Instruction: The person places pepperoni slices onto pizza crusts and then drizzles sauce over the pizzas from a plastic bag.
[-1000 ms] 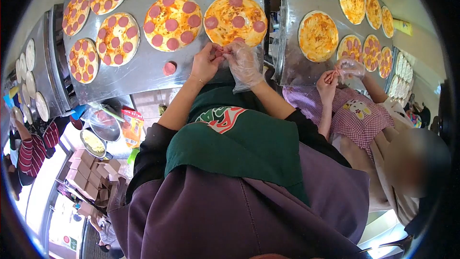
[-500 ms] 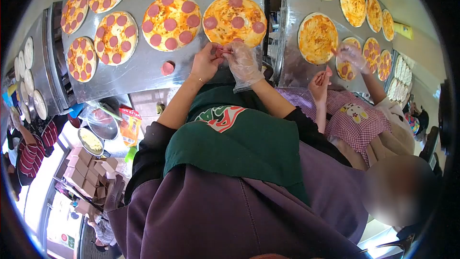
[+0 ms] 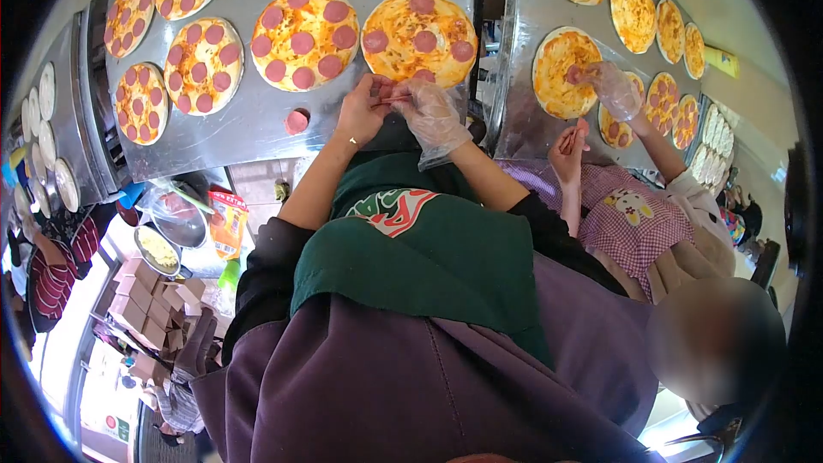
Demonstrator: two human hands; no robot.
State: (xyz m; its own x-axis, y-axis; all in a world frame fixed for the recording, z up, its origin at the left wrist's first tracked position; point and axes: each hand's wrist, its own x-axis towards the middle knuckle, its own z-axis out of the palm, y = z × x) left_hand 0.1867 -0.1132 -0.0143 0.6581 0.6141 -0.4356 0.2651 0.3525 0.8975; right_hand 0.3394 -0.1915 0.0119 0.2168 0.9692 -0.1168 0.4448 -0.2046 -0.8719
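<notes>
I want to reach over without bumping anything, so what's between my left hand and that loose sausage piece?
The head view shows only bare metal tabletop between your left hand and the loose sausage piece.

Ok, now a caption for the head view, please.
Bare left hand and plastic-gloved right hand pinch thin sausage slices beside a sausage-topped pizza on a metal table.

Head view: left hand (image 3: 363, 113) and gloved right hand (image 3: 429, 117) pinch sausage slices (image 3: 396, 99) together, beside a partly topped pizza (image 3: 419, 38) on a metal table (image 3: 231, 131).
</notes>
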